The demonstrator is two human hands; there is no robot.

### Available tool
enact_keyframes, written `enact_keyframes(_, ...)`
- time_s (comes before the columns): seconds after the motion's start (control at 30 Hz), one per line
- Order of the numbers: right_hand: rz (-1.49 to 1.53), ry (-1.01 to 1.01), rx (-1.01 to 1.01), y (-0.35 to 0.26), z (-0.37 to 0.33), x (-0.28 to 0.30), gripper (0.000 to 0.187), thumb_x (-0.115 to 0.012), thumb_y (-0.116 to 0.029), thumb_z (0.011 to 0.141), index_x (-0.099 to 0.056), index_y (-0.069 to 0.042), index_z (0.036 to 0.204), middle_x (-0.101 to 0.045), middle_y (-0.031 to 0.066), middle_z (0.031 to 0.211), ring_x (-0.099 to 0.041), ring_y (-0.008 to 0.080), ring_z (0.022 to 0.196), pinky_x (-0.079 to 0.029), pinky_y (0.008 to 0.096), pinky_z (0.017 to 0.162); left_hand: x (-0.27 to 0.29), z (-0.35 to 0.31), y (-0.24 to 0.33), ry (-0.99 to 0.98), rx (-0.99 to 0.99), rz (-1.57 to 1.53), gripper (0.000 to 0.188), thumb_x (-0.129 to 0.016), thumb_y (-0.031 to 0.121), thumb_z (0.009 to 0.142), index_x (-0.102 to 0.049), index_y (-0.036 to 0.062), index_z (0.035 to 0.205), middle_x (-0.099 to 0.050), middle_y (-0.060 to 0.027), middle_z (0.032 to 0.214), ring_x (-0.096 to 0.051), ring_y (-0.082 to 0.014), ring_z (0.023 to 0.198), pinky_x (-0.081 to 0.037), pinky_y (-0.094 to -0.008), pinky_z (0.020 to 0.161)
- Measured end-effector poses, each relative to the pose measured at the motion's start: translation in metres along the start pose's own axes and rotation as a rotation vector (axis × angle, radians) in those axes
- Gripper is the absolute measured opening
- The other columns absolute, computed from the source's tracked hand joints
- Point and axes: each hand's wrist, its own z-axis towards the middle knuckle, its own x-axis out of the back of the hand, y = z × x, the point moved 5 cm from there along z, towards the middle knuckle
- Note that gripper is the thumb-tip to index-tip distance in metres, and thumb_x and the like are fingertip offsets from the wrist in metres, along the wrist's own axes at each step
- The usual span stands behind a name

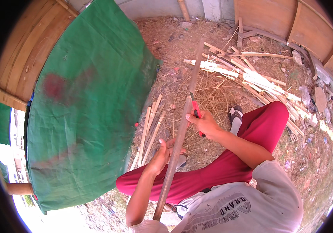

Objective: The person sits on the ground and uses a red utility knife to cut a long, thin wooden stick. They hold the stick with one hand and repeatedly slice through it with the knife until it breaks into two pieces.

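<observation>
Shirt (228,209): pale, nearest my camera, with dark red trousers (209,169) spread out beyond it.
Stick (168,178): long and wooden, slanting up from beside the shirt, across the trousers and between the hands.
Right hand (206,125): closed around a red knife (196,108), its thumb against or just beside the stick.
Blade (192,97): points away from the shirt, right at the stick's edge; I cannot tell whether it bites. A step in the wood shows there, and I cannot tell if that is one piece or two.
Left hand (159,157): spread, thumb apart, fingers passing behind the stick; I read it as a loose cradle, not a grip.
Stroke: I judge a firmer left hold, well below the blade, would stop the stick rolling; short, shallow pushes away from the trousers should suit.
Thumb: the right one sits near the cutting line, so I'd tuck it back.
Loose strips (144,132): these lie beyond the left hand.
</observation>
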Motion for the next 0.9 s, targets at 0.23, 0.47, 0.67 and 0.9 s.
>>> enact_keyframes(0.23,0.128,0.057,0.042,-0.018,0.009,0.032,0.019,-0.067,-0.022,0.100,-0.060,-0.009,0.089,-0.051,-0.0060,0.069,-0.034,0.0021,0.049,-0.024,0.0241,0.046,0.038,-0.125,-0.028,0.118,-0.126,0.154,0.093,-0.031,0.071,0.098,-0.031,-0.0046,0.152,-0.056,-0.0208,0.138,-0.051,-0.0304,0.133,-0.042,-0.0459,0.110)
enact_keyframes(0.47,0.207,0.031,0.153,-0.035,0.006,0.028,0.020,-0.067,-0.025,0.101,-0.057,-0.011,0.089,-0.042,-0.0089,0.065,-0.033,0.0025,0.050,-0.025,0.0243,0.046,0.014,-0.165,-0.089,-0.137,0.021,-0.061,0.056,-0.060,0.029,0.103,-0.042,-0.0048,0.144,-0.065,-0.0174,0.120,-0.065,-0.0251,0.113,-0.054,-0.0375,0.094)
enact_keyframes(0.67,0.268,-0.016,0.175,-0.038,0.013,0.036,0.017,-0.066,-0.026,0.101,-0.057,-0.014,0.094,-0.042,-0.0092,0.063,-0.034,0.0031,0.050,-0.026,0.0242,0.046,0.000,-0.147,-0.103,-0.103,0.168,0.023,0.029,-0.058,0.025,0.105,-0.063,-0.0020,0.113,-0.066,-0.0057,0.081,-0.060,-0.0094,0.063,-0.047,-0.0251,0.056)
enact_keyframes(0.9,0.207,0.138,0.163,-0.051,0.023,0.050,0.019,-0.066,-0.033,0.101,-0.058,-0.016,0.105,-0.042,-0.0084,0.064,-0.036,0.0041,0.050,-0.031,0.0236,0.049,-0.003,-0.126,-0.098,0.133,0.180,-0.024,0.032,-0.064,0.032,0.102,-0.062,0.0045,0.087,-0.046,0.0058,0.065,-0.039,-0.0039,0.056,-0.032,-0.0248,0.049)
